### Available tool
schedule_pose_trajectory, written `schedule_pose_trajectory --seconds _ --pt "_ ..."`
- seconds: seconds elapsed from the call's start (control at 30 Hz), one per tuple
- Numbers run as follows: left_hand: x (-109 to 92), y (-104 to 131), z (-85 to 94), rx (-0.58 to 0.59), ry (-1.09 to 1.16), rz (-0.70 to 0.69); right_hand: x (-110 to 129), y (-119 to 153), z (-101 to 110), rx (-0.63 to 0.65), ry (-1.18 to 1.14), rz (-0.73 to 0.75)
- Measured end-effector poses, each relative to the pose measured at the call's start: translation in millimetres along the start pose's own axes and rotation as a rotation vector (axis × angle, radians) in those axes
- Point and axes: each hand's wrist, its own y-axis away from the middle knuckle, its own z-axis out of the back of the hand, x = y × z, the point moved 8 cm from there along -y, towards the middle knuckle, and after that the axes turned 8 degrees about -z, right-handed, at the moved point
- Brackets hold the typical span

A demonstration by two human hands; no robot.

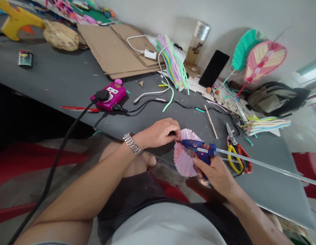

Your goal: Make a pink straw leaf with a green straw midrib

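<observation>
My right hand point(215, 172) is wrapped round the grip of a blue hot glue gun point(199, 147). A long clear glue stick point(265, 166) runs out of the gun's back end to the right. Under the nozzle lies a pink pleated fan point(185, 160), oval with a scalloped edge, at the table's front edge. My left hand point(163, 132), wearing a metal watch, pinches the fan's upper left edge right beside the nozzle tip. Whether the fingertips also hold some smaller piece cannot be made out.
Scissors point(237, 156) with red and yellow handles and a thin stick point(211, 121) lie to the right. A magenta power adapter point(110, 97) with black cords sits left. Behind are cardboard point(117, 54), pastel strips point(172, 63), a bottle point(197, 44), a phone point(214, 69) and finished fans point(265, 61).
</observation>
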Motion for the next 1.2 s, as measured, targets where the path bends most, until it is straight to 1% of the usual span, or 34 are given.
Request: schedule_pose_trajectory --seconds 0.27,0.47,0.57,0.7,0.8,0.9,1.03,1.1,1.2 --pt "1 0 -0.3 0.003 -0.001 0.004 -5 0 0 -0.002 -0.067 -0.028" --pt "1 0 -0.4 -0.008 0.005 0.004 -2 1 3 0.024 0.003 -0.013" --pt "3 -1 -0.9 -0.012 -0.002 0.004 -2 3 8 0.026 -0.069 -0.012" --pt "0 0 1.8 -0.007 -0.014 0.004 -6 6 12 0.072 -0.168 0.000" --pt "-6 8 7.2 -0.047 -0.033 0.040 -11 9 13 0.098 -0.192 -0.018" --pt "-16 25 9.2 -0.123 -0.109 0.095 -11 12 13 0.110 -0.168 -0.011" --pt "-26 44 -0.7 -0.186 -0.188 0.127 -6 13 12 0.095 -0.110 0.024" --pt "-30 47 -6.7 -0.189 -0.228 0.124 -7 13 11 0.101 -0.109 0.008" --pt "-34 45 -13.0 -0.167 -0.256 0.109 -9 13 9 0.110 -0.116 -0.012"
